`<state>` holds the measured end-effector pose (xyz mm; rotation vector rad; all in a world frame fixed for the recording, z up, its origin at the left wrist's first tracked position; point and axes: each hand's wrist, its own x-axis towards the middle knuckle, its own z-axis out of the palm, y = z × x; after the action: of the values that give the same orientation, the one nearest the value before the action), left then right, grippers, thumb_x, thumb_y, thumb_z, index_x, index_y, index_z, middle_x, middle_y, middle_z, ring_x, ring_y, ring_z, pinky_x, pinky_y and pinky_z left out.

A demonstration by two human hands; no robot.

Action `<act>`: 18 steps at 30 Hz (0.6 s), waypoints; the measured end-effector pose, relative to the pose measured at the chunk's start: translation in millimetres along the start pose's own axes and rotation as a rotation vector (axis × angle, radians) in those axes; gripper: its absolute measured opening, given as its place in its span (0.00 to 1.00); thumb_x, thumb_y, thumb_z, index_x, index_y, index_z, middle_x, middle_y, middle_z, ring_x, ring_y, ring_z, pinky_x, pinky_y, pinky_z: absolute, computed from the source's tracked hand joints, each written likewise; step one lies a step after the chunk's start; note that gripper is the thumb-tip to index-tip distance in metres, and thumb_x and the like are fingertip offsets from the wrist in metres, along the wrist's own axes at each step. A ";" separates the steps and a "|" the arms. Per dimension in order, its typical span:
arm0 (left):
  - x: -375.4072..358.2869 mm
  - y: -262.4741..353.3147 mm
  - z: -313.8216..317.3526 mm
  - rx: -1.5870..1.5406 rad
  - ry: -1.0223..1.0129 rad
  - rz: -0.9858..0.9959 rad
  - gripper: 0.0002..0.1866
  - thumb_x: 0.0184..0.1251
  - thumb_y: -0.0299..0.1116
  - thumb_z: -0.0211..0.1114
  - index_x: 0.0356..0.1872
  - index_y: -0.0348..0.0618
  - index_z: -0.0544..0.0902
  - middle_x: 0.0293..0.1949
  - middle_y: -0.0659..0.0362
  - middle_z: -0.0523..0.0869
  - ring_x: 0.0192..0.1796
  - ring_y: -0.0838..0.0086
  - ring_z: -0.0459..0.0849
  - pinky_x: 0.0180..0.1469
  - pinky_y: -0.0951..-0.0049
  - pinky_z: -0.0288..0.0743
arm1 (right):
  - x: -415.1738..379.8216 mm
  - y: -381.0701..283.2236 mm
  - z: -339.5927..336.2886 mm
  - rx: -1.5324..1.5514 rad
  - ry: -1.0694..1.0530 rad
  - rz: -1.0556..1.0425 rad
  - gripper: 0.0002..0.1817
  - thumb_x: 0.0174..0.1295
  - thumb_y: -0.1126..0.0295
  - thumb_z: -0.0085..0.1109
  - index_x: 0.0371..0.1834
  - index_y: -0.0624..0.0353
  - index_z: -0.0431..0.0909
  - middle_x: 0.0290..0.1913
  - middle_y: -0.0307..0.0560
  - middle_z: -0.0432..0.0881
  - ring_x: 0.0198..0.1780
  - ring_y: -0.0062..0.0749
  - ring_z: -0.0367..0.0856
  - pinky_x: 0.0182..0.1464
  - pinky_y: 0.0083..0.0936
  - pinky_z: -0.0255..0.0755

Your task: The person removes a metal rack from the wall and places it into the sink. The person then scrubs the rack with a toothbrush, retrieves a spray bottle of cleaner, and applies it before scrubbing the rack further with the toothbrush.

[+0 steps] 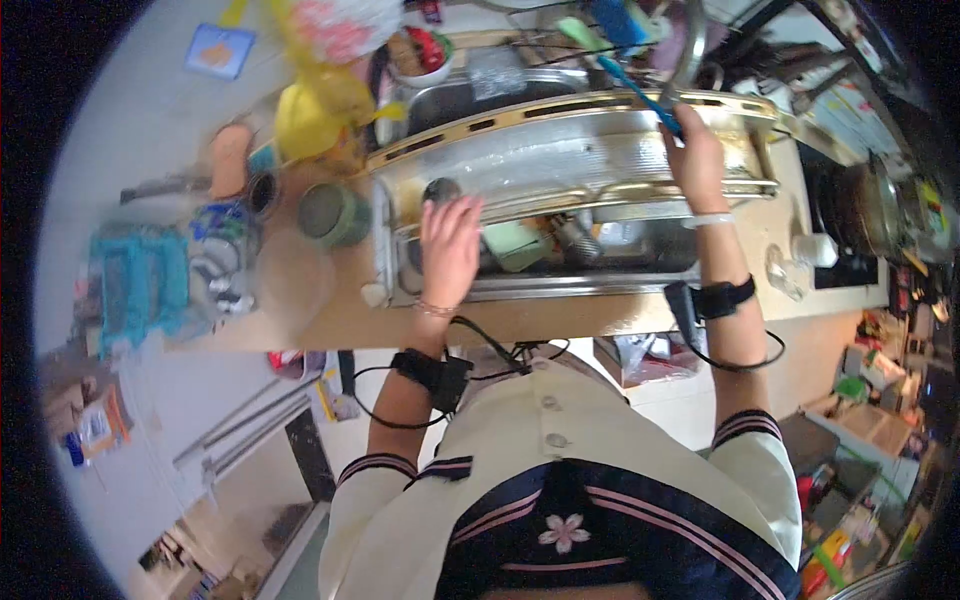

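Note:
My right hand [697, 158] is wrapped round the handle of a blue brush [640, 90], whose pale green head points up and left. Below that hand lies a long metal rack [600, 150] with a wet, shiny tray, set across the sink [655, 245]. Over the left end of the rack, my left hand [452, 235] has its fingers spread, close to a dark round object [441, 190] that I cannot make out. Beneath the rack, a pale green item [517, 243] and a metal cylinder [577, 240] lie in the sink.
A green jar [333, 214] stands left of the rack. Further left are blue baskets [145, 285] and a yellow bag [315, 115]. Behind the rack is a bowl [422, 58]. At the right are a clear glass [788, 272], a white cup [818, 250] and a pan [872, 205].

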<state>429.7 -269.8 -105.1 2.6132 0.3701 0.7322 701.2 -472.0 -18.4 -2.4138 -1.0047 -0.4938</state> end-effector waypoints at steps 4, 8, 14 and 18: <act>-15.1 6.0 -9.4 -0.303 0.004 0.109 0.15 0.52 0.27 0.64 0.44 0.49 0.82 0.42 0.59 0.80 0.46 0.63 0.77 0.56 0.61 0.68 | -0.4 -6.3 -3.1 0.001 0.005 0.051 0.17 0.55 0.69 0.60 0.49 0.55 0.74 0.45 0.51 0.79 0.41 0.51 0.79 0.41 0.38 0.74; -31.1 7.2 -10.3 -0.374 -0.080 0.011 0.11 0.51 0.25 0.66 0.38 0.46 0.83 0.35 0.59 0.82 0.39 0.63 0.78 0.45 0.66 0.73 | -1.8 -17.9 -15.3 -0.026 -0.036 0.066 0.21 0.52 0.66 0.63 0.51 0.52 0.73 0.45 0.46 0.80 0.42 0.45 0.80 0.40 0.34 0.75; -29.2 11.7 -21.0 -0.295 0.052 -0.054 0.11 0.49 0.23 0.67 0.36 0.44 0.83 0.28 0.58 0.81 0.36 0.66 0.78 0.42 0.69 0.71 | -23.1 -13.3 -39.3 -0.030 0.057 -0.025 0.24 0.50 0.65 0.66 0.52 0.49 0.73 0.51 0.44 0.77 0.49 0.41 0.77 0.45 0.31 0.74; -34.8 10.5 -24.5 -0.356 0.038 -0.242 0.14 0.52 0.21 0.64 0.41 0.43 0.81 0.30 0.56 0.78 0.33 0.67 0.76 0.42 0.68 0.69 | -54.9 10.9 -60.8 0.107 0.174 0.102 0.19 0.50 0.77 0.62 0.47 0.51 0.77 0.46 0.47 0.79 0.50 0.43 0.77 0.50 0.30 0.71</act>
<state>389.1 -283.9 -96.5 2.1789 0.5063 0.6932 663.9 -543.0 1.4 -2.2701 -0.8093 -0.5877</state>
